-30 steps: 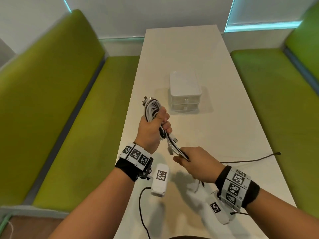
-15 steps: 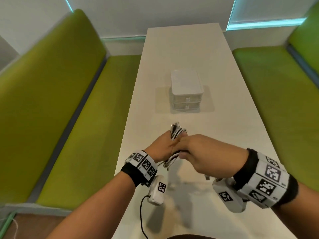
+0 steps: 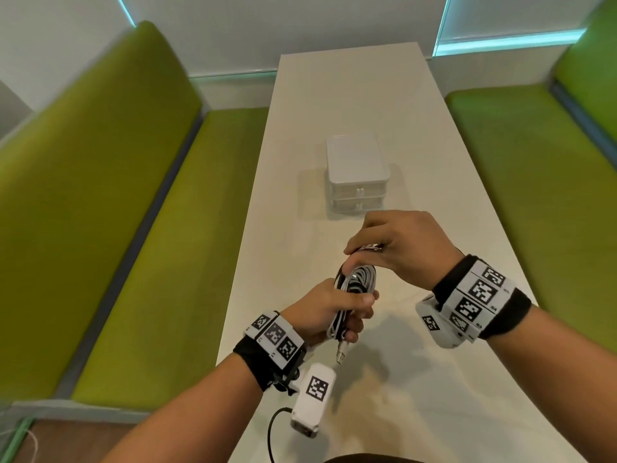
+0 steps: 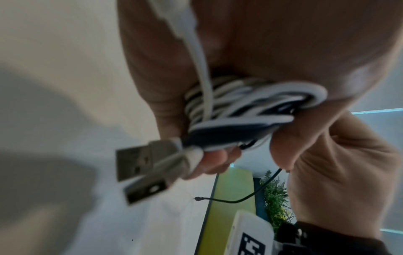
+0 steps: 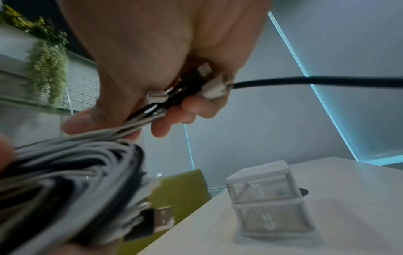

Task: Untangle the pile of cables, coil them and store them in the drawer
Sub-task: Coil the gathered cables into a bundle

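My left hand (image 3: pixel 337 312) grips a coiled bundle of white and black cables (image 3: pixel 355 285) above the near part of the table. USB plugs (image 4: pixel 139 170) stick out below its fingers. My right hand (image 3: pixel 390 245) sits just above the bundle and pinches the loose cable ends with their small connectors (image 5: pixel 209 86) between thumb and fingers. The coil (image 5: pixel 65 181) fills the lower left of the right wrist view. A white two-drawer box (image 3: pixel 359 172) stands mid-table beyond my hands, both drawers shut (image 5: pixel 266 198).
The long white table (image 3: pixel 350 95) runs away from me between two green benches (image 3: pixel 117 195), (image 3: pixel 534 162). A thin black cable end (image 4: pixel 229 201) lies on the table in the left wrist view. A camera lead (image 3: pixel 272 429) hangs from my left wrist.
Both hands came together and dropped lower, then parted a little. The right hand now sits above the bundle holding the ends, where it earlier pulled them out to the lower right.
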Demonstrator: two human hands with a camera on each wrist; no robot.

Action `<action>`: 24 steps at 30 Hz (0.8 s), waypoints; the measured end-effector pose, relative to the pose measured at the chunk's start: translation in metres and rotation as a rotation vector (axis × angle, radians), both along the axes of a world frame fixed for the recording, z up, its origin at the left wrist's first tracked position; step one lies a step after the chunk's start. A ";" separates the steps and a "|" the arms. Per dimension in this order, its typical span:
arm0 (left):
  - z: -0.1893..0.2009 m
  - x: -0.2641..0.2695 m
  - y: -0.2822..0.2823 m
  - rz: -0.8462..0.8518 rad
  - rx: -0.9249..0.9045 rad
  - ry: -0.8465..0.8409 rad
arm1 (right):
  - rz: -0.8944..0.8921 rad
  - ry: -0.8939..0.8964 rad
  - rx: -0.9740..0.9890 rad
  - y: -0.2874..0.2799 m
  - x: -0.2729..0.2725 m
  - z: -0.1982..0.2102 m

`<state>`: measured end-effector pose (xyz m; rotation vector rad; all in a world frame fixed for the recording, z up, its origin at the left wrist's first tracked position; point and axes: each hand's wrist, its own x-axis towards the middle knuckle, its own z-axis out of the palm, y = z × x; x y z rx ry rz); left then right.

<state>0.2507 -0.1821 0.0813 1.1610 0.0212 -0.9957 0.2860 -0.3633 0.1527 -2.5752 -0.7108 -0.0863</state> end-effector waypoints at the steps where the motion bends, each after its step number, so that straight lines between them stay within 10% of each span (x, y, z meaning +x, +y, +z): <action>1: 0.001 -0.001 0.000 -0.003 -0.010 0.033 | -0.005 0.010 0.038 -0.002 0.003 -0.004; 12: 0.010 0.010 0.003 0.165 -0.159 -0.047 | -0.015 0.330 0.395 0.001 0.002 -0.027; 18: 0.008 0.008 -0.003 0.322 -0.247 -0.075 | -0.354 0.323 0.884 0.011 -0.002 -0.031; 24: 0.006 0.009 -0.004 0.407 -0.143 -0.060 | -0.558 0.200 0.888 0.023 -0.013 -0.040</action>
